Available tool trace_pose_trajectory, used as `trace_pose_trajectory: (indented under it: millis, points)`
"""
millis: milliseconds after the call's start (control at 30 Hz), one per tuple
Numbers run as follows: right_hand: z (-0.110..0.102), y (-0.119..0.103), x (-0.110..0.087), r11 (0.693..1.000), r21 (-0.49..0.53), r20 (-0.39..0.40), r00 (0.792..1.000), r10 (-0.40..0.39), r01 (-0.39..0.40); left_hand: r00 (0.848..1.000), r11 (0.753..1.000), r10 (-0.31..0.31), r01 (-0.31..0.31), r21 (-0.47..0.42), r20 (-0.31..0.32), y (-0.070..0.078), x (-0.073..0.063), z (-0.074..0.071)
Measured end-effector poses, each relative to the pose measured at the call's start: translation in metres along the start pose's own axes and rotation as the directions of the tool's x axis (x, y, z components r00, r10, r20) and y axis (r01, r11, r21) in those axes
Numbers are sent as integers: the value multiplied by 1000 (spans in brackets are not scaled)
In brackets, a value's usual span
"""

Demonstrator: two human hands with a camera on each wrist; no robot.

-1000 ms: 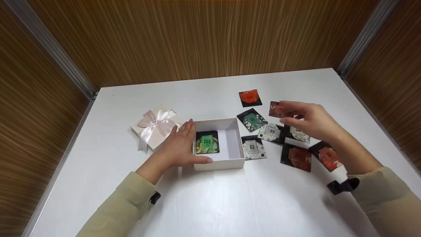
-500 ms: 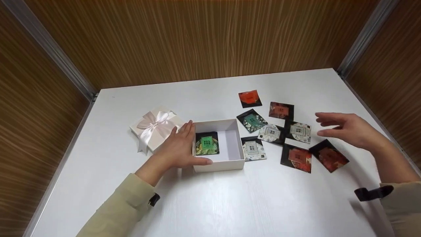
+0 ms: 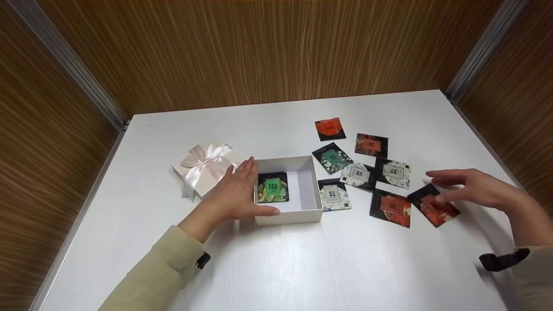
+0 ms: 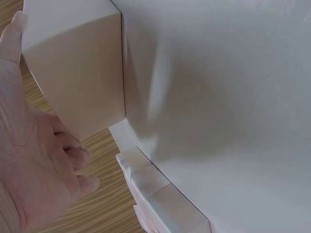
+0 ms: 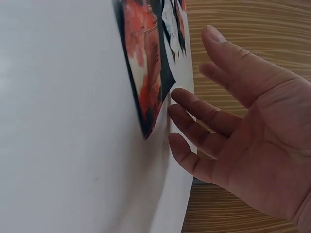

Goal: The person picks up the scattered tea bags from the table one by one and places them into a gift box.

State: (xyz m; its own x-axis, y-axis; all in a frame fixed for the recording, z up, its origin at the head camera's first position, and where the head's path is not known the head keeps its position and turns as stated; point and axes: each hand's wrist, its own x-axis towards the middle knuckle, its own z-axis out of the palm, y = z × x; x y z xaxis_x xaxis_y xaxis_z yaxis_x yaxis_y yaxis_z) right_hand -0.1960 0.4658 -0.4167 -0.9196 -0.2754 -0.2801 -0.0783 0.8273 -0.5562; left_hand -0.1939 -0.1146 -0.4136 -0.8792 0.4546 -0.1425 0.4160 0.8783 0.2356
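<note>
My left hand point(image 3: 231, 198) rests along the left side of an open white box point(image 3: 298, 217), its fingers nearly straight and the thumb over the front edge. Inside the box, on the left, lies a green-labelled black sachet point(image 3: 273, 187). Part of the box's outer wall point(image 4: 73, 73) shows beside my palm in the left wrist view. My right hand point(image 3: 486, 192) hovers with loosely bent fingers over the rightmost red-and-black sachet point(image 3: 437, 212). In the right wrist view, the fingers are apart from that sachet point(image 5: 148, 63) and nothing is between them.
A cream lid with a satin bow point(image 3: 207, 162) lies left of the box. Right of the box, several flat sachets are spread out, including a white-patterned one point(image 3: 335, 196), a green one point(image 3: 332, 158) and an orange one point(image 3: 330, 128). Wood-grain panels point(image 3: 276, 52) surround the white table point(image 3: 276, 268).
My right hand has moved right and toward me, from the upper dark-red sachet to above the rightmost red one. The left hand and the box have stayed put.
</note>
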Motion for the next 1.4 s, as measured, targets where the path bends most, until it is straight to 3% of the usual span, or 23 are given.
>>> trace_pose_trajectory:
  millis: [433, 833, 1400]
  points:
    - [13, 9, 3, 993, 115, 104, 994, -25, 13, 1000, 1000, -7, 7, -1, 2, 0, -1, 1]
    - [18, 10, 5, 997, 78, 78, 997, -2, -4, 1000, 1000, -7, 7, 6, 9, 0, -1, 0]
    - [19, 13, 7, 996, 85, 42, 998, -36, 32, 1000, 1000, -16, 16, 7, 6, 1, 0, 0]
